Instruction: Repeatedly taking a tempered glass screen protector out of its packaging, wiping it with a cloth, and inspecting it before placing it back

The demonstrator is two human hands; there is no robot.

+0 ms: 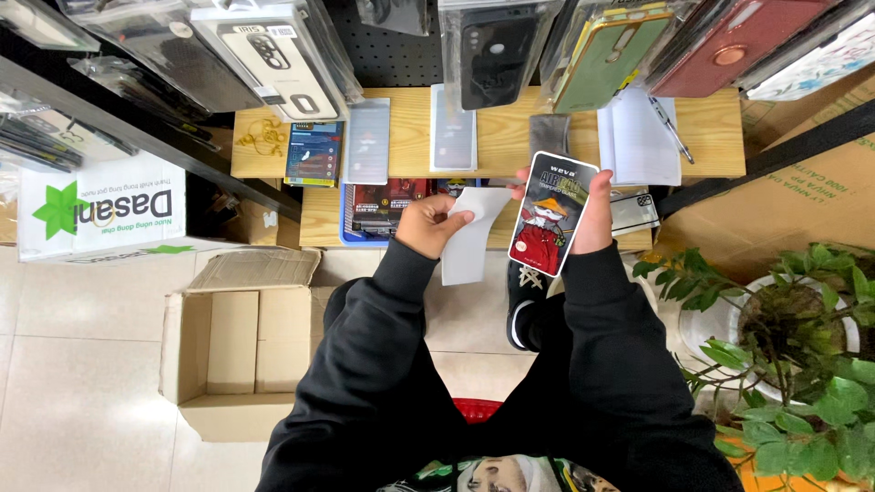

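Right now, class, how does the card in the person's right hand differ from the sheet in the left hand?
The illustrated card in the right hand carries a colourful cartoon figure on a dark face; the white sheet in the left hand is blank. The card has rounded corners and a white border; the sheet looks plain-edged. Both are flat, upright rectangles of similar size.

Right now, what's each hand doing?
Left hand: closed on a white sheet.
Right hand: holding a flat printed pack.

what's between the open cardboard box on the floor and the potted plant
In the head view, the person sits between the cardboard box and the potted plant, black sleeves and a black shoe over the tiled floor.
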